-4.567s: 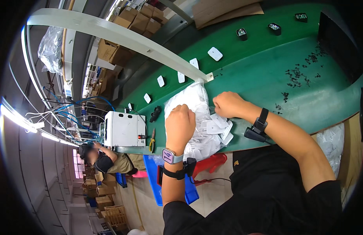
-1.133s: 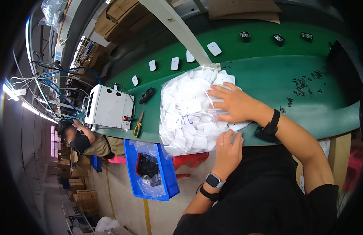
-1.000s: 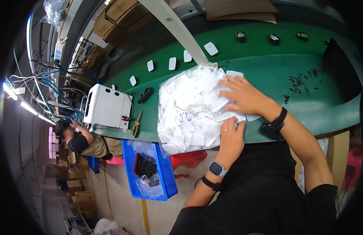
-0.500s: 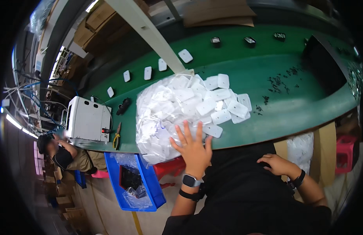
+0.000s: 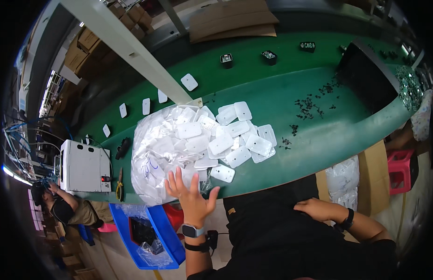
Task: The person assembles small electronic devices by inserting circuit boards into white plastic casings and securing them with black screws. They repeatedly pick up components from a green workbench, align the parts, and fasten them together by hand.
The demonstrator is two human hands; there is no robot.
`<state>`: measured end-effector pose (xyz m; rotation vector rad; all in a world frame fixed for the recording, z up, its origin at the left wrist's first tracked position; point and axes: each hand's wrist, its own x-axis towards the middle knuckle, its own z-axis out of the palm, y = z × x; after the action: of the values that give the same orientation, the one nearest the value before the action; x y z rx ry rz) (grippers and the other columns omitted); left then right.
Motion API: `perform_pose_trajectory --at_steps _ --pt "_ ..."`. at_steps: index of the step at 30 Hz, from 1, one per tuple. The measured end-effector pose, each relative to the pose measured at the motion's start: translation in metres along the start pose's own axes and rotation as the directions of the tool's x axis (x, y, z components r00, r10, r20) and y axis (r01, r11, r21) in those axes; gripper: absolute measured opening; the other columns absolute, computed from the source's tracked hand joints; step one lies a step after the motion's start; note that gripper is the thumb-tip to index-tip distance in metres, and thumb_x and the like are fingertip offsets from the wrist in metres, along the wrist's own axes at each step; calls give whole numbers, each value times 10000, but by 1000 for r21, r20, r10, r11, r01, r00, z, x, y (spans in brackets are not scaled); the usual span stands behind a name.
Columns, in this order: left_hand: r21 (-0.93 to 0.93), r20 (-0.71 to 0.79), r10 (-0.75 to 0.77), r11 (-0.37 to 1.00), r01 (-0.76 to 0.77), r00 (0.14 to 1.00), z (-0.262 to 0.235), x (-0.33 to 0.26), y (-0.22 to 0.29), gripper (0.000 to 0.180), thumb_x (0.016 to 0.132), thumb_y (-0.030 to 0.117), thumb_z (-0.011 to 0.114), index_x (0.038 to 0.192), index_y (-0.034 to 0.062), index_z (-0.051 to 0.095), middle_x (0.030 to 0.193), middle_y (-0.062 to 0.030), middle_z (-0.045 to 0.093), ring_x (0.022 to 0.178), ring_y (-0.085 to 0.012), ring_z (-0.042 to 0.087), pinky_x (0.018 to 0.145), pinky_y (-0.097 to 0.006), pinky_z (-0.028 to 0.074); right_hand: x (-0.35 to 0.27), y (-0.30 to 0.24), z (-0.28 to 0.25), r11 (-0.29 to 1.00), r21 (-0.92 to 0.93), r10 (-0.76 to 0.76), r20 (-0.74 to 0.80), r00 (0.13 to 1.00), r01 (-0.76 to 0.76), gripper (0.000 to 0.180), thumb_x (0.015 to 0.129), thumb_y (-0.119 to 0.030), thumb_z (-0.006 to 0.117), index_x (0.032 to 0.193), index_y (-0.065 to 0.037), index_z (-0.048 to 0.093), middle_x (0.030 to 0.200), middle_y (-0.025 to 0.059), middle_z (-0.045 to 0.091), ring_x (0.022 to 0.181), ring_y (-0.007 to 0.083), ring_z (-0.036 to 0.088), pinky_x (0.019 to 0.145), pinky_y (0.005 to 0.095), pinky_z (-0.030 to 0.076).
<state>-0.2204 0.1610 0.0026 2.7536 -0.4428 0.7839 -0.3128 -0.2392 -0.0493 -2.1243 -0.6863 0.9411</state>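
A large clear plastic bag [image 5: 144, 163] full of white plates lies on the green bench. Loose white rounded plates [image 5: 259, 145] with small holes spill from its right side in an overlapping heap. My left hand [image 5: 192, 199] is open at the bag's near edge, fingers spread and thumb held out, holding nothing. Its fingertips overlap the bag; whether they press on it is unclear. Just beyond the thumb lies one white plate [image 5: 222, 173]. My right hand [image 5: 315, 208] rests on my dark clothing, fingers laid out and partly hidden, with nothing visible in it.
Small black parts [image 5: 310, 107] are scattered right of the heap, near a black bin [image 5: 366, 77]. White plates and black boxes [image 5: 269, 57] line the far strip. To the left are a white machine [image 5: 86, 166], pliers [image 5: 119, 184], a blue crate [image 5: 167, 233] and another person [image 5: 62, 205].
The whole view has shifted, so the bench appears further left and lower. My left hand has slid slightly left along the bag, its thumb spread wider. My right hand stays on my clothing.
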Motion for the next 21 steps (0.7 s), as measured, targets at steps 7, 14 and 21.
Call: perform_pose_trajectory --at_steps 7,14,21 --pt "-400 103 76 916 -28 992 10 93 62 277 797 109 743 1022 23 606 968 -165 615 952 -368 584 857 -462 457 28 4 -3 971 -147 -201 -79 977 188 367 887 1 531 1250 7 584 1182 175 623 1108 364 612 955 436 523" --pt "-128 309 -60 986 104 949 93 182 72 312 848 253 736 946 -7 595 847 -204 648 784 -383 648 699 -456 507 16 -5 -23 984 -176 -18 36 999 24 370 864 8 538 1232 -3 582 1179 216 637 1042 399 652 903 463 541" --pt "14 452 -158 985 170 878 133 205 81 363 789 213 771 999 -11 578 890 -203 667 846 -389 673 698 -469 534 16 23 -16 999 31 -15 -56 998 17 405 826 -4 626 1224 -51 567 1024 213 677 946 416 669 830 449 547"
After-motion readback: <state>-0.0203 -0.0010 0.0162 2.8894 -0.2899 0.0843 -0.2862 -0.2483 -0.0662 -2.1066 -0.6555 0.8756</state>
